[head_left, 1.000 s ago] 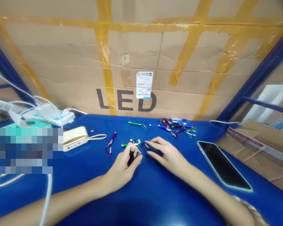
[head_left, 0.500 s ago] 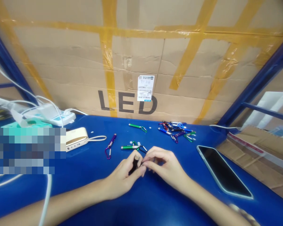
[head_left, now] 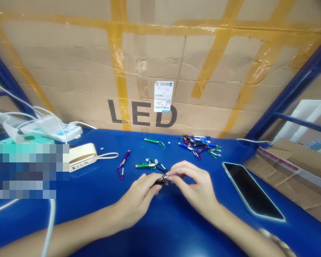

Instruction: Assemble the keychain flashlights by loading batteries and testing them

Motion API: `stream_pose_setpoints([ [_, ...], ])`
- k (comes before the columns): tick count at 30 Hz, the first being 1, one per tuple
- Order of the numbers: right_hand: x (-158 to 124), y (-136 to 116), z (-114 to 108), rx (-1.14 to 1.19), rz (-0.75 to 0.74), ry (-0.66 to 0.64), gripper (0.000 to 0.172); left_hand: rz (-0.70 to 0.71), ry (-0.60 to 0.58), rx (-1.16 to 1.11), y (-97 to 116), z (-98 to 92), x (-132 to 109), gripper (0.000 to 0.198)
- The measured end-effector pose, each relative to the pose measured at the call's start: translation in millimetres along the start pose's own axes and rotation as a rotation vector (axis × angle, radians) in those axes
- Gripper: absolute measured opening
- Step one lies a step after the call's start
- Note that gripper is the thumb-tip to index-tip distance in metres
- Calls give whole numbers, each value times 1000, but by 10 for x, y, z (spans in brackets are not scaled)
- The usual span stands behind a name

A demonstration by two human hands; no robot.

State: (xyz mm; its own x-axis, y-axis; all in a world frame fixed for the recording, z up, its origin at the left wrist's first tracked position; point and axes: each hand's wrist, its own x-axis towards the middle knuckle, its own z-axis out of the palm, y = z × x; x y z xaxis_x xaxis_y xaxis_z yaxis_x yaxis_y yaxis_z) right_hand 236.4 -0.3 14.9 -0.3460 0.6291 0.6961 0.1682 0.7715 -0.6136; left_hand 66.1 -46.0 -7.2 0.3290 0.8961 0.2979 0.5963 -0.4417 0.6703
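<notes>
While your forearms angle in from lower corners of view, left hand [head_left: 139, 189] and right hand [head_left: 194, 182] meet above glossy blue tabletop [head_left: 160, 228]. Left fingers [head_left: 149, 182] curl closed around small black metal keychain flashlight [head_left: 160, 181]; right thumb and forefinger [head_left: 173, 174] pinch its silvery end. Flashlight sits level between hands. Just ahead, green metal keychain flashlight [head_left: 146, 165] with dark carabiner; farther left, purple metal keychain flashlight [head_left: 125, 157]; farther ahead, tangled heap of colored keychain flashlights [head_left: 195, 144]. Black smartphone [head_left: 251, 191] lies right of right hand.
</notes>
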Motion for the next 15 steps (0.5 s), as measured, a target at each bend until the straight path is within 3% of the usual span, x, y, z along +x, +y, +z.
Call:
stream_pose_setpoints([
  [7,-10,46,-31,14,37,-100,11,79,86,-49,-31,6,11,25],
  [13,14,107,-182,-366,-296,-496,25,306,96,207,-116,10,-13,26],
  [15,-7,123,-188,-444,-377,-559,30,375,100,306,-137,22,-29,26],
])
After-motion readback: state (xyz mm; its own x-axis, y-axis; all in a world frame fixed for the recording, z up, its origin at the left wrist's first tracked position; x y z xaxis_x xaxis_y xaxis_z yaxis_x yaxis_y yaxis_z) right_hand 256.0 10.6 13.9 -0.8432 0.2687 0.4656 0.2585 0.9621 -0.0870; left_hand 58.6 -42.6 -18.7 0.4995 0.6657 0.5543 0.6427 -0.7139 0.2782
